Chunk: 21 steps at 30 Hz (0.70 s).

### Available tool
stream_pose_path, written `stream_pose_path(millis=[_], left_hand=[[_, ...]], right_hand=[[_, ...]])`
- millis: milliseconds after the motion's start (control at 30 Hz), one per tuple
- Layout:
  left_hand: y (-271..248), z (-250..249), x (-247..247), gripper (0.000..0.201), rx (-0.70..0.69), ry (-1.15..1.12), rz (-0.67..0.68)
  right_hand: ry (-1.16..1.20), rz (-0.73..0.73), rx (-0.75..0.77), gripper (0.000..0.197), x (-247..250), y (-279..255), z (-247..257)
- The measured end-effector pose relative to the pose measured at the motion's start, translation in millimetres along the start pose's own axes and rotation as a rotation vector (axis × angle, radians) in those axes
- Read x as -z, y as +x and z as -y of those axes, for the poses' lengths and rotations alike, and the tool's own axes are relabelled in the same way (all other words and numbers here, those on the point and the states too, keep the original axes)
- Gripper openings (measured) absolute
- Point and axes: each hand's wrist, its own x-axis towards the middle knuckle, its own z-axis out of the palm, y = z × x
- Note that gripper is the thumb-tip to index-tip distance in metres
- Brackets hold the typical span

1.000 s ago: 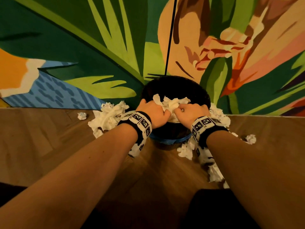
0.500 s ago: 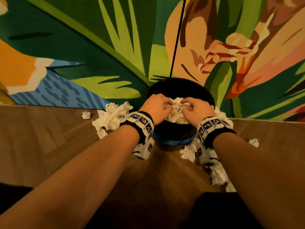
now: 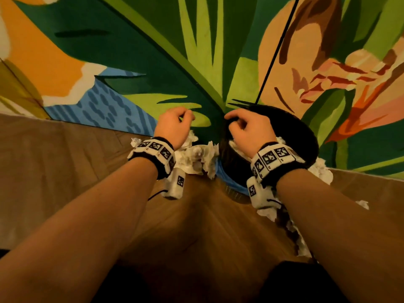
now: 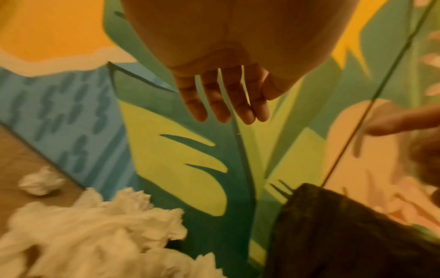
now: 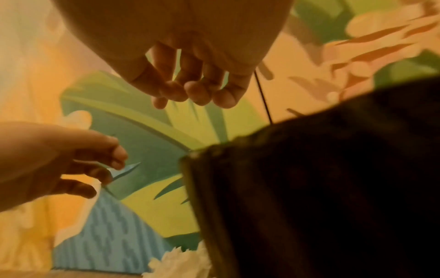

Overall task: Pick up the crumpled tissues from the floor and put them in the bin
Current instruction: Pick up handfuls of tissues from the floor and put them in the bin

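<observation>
Hands (image 3: 215, 125) above wooden floor (image 3: 65, 154), leafy mural (image 3: 153, 51).

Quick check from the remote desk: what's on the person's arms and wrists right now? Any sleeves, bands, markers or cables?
No sleeves: both forearms are bare. The left hand and right hand each have a black wristband carrying white square tiles printed with black coded markers. A white camera block hangs under each wrist, trailing a thin black cable.
</observation>
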Motion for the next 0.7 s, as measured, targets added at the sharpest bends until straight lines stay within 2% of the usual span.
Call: stream_pose_path(millis=[167,300,500,700], left_hand=[[-14,58,21,0.031,0.21,0.167,0.057],[-38,94,13,0.031,0.324,0.275,0.235],[-63,124,-30,0.026,0.32,0.377,0.482],[-69,129,-78,0.041,0.367,0.327,0.606]], right_hand=[[0.015,0.131,0.12,0.024,-50,2,24],[-0.08,0.304,0.129,0.019,-95,-7,17],[-0.245,0.631,-0.12,0.025,-149,-32,-30],[-0.174,0.591,-0.413,0.045,-176,-44,-79]])
